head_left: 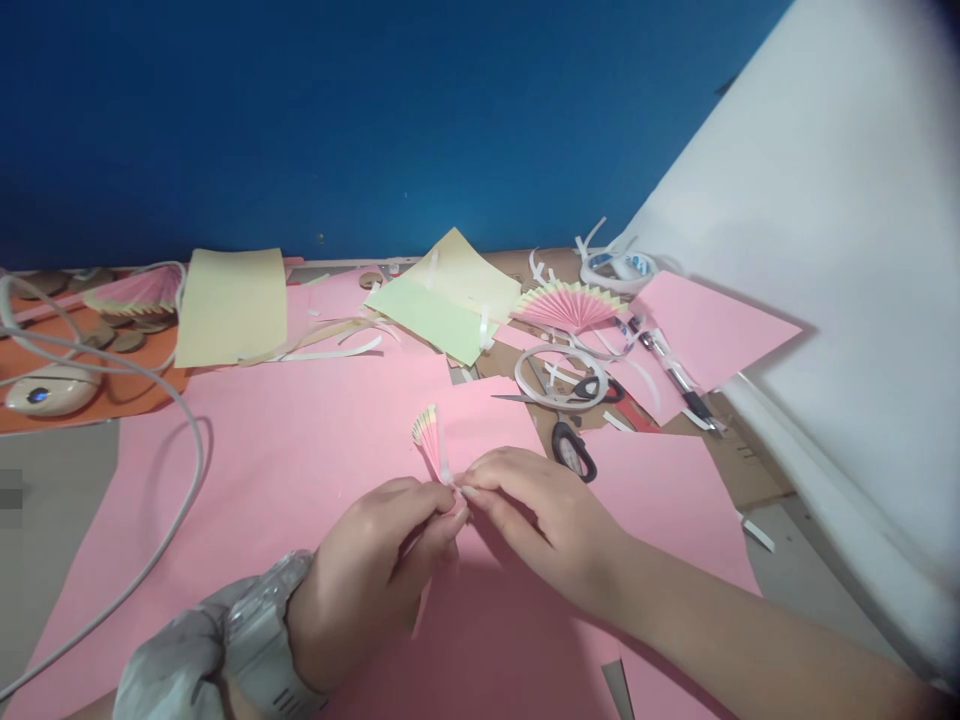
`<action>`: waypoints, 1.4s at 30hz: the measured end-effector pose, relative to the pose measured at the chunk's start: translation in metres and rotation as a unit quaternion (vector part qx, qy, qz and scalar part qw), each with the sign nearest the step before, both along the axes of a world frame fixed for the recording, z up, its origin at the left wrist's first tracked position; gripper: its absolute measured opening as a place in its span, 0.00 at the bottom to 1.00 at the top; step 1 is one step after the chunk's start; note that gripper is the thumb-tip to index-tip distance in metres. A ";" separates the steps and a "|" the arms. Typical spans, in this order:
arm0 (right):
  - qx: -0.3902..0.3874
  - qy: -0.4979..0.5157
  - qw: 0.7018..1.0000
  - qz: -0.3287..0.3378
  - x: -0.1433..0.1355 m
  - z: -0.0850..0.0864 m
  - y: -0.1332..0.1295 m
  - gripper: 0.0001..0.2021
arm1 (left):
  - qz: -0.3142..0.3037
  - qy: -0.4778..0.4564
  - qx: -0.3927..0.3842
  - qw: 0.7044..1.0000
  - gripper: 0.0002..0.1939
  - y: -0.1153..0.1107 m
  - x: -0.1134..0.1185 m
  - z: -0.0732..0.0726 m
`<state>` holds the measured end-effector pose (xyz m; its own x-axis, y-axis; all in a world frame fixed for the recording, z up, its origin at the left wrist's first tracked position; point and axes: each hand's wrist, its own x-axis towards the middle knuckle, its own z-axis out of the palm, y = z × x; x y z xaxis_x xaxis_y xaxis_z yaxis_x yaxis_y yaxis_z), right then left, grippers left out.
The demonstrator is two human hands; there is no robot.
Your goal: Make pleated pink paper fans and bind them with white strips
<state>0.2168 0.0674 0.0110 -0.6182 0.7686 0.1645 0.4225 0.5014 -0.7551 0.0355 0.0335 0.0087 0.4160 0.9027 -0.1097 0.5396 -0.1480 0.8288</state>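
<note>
A small pleated paper fan [428, 440], pink with a yellow-green edge, stands up from between my hands over the pink paper [285, 430]. My left hand [386, 555] is closed, its thumb and fingers pinching the fan's lower end. Fingertips of my right hand [551, 530] are pressed together at the narrow middle of the fan, beside a thin whitish strip [445, 462]. Both hands' fingertips nearly touch and hide part of the fold. More pleats show below my left fingers.
Scissors [574, 450] and a white tape roll [562, 376] lie right of centre. Behind them are a pink pleated fan [574, 305], a pen [679, 375] and green paper [442, 310]. At left, a white cable [196, 470] curves past a mouse [52, 390].
</note>
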 end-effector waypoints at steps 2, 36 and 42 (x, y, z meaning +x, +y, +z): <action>-0.004 0.002 1.000 -0.006 0.000 0.000 0.000 0.08 | 0.001 0.000 0.000 1.000 0.16 0.000 0.000 0.000; -0.278 0.125 0.952 -0.033 -0.004 0.005 0.001 0.04 | -0.006 -0.042 -0.034 0.999 0.18 0.000 -0.001 0.002; -0.378 0.190 0.906 -0.001 -0.004 0.005 0.002 0.04 | -0.016 -0.077 -0.034 0.996 0.16 0.001 -0.002 0.003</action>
